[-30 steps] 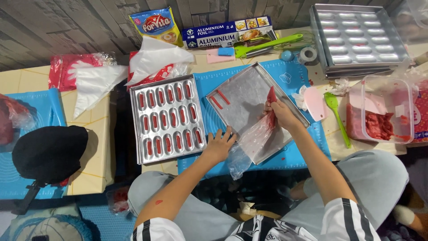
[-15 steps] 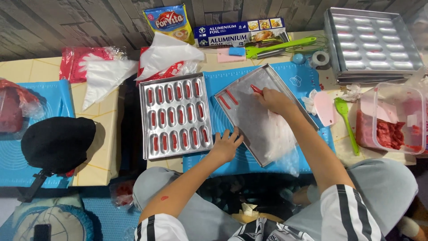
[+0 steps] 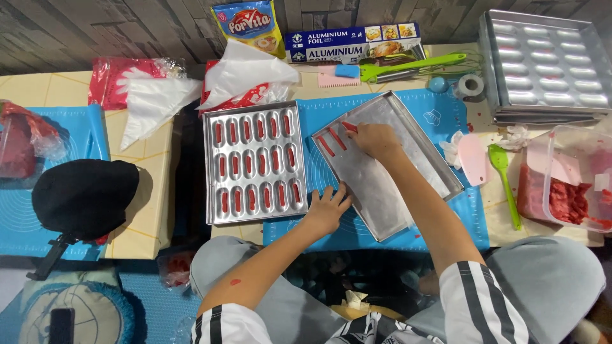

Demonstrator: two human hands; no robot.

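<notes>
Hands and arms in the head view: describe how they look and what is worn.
Both hands, left hand and right hand, are bare, without gloves; the forearms are bare too. Short black sleeves with white stripes cover the upper arms. A small red smear marks the left forearm.

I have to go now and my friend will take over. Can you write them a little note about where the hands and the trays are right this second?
Left hand: flat on the near left edge of the flat metal tray, holding nothing.
Right hand: at the tray's far left corner, fingertips on a red strip; its grip cannot be made out.
Things: the flat tray lies tilted on the blue mat. Two more red strips lie beside the fingers.
Done: the mould tray to the left has a red strip in every slot.
Left: three strips on the flat tray; red mix in the clear tub at right; the mould tray at far right shows no red.
</notes>
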